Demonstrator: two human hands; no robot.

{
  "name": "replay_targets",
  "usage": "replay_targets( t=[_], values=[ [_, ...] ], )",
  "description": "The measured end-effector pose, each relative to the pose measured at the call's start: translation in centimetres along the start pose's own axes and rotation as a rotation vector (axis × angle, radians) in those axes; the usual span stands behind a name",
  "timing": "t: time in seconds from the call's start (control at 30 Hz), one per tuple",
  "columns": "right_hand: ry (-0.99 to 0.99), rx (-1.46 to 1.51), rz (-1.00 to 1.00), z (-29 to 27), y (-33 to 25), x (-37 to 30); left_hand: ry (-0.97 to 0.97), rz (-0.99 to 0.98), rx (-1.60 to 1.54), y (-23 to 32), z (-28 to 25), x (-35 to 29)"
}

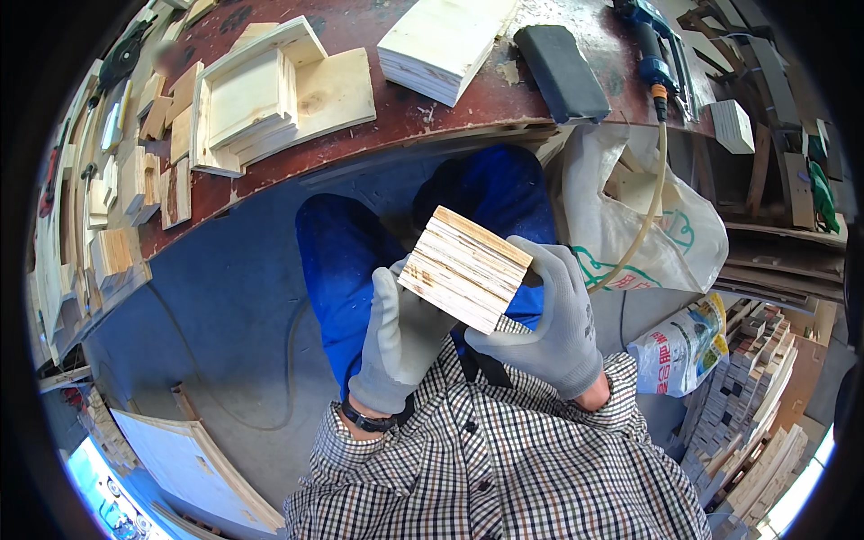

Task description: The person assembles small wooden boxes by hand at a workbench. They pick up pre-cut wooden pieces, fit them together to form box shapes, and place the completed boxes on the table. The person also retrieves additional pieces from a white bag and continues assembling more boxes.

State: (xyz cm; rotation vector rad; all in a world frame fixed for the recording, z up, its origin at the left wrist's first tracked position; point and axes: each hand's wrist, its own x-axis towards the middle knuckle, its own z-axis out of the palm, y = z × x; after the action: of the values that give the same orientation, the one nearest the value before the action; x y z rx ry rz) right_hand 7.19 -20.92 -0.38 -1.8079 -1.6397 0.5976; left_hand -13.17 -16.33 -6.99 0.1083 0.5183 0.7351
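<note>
Over my lap I hold a small block-like stack of plywood pieces [463, 270], its layered edges facing up and tilted down to the right. My right hand [549, 328], in a grey glove, grips the right side of the stack, with the thumb at its lower corner and the fingers at its upper right corner. My left hand [400, 333], gloved the same way, is against the lower left side of the stack. Its thumb points up, and its other fingers are partly hidden behind the wood.
On the red-brown bench [378, 126] ahead lie an open wooden box frame [261, 99], a stack of pale boards [441, 45], a black block [562, 72] and a blue air tool [652, 40] with a hose [661, 171]. A white sack [630, 216] hangs below; wood strips [738, 387] are piled right.
</note>
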Motion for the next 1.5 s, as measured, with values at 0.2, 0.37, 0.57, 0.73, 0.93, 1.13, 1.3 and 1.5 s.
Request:
replay_targets(
  t=[0.2, 0.37, 0.57, 0.73, 0.93, 1.13, 1.3, 1.5],
  values=[
    [0.057, -0.139, -0.169, 0.3, 0.1, -0.4, 0.107, 0.057, 0.406, 0.2, 1.0, 0.4],
    [0.032, 0.253, -0.152, -1.2, -0.4, 0.0, -0.05, 0.24, 0.944, 1.2, 1.1, 0.7],
    [-0.006, 0.365, 0.016, -1.3, 0.2, 0.0, -0.041, -0.285, -0.513, 0.9, 1.2, 0.9],
    [-0.027, 0.404, -0.036, -0.6, 0.0, -0.2, -0.092, -0.102, 0.151, 0.2, -0.1, 0.9],
    [-0.017, 0.37, -0.081, -0.3, -0.1, -0.2, -0.111, -0.211, -0.363, 0.0, 0.2, 0.9],
    [0.001, 0.364, -0.068, -0.5, -0.4, 0.0, -0.226, -0.446, -1.002, 0.6, 0.9, 0.6],
    [0.016, 0.363, -0.064, -0.4, -0.1, -0.1, -0.321, -0.635, -1.327, 0.6, 0.9, 0.5],
    [0.032, 0.362, -0.043, -0.5, 0.1, -0.1, -0.487, -0.604, -1.103, -1.0, -2.6, 1.4]
  ],
)
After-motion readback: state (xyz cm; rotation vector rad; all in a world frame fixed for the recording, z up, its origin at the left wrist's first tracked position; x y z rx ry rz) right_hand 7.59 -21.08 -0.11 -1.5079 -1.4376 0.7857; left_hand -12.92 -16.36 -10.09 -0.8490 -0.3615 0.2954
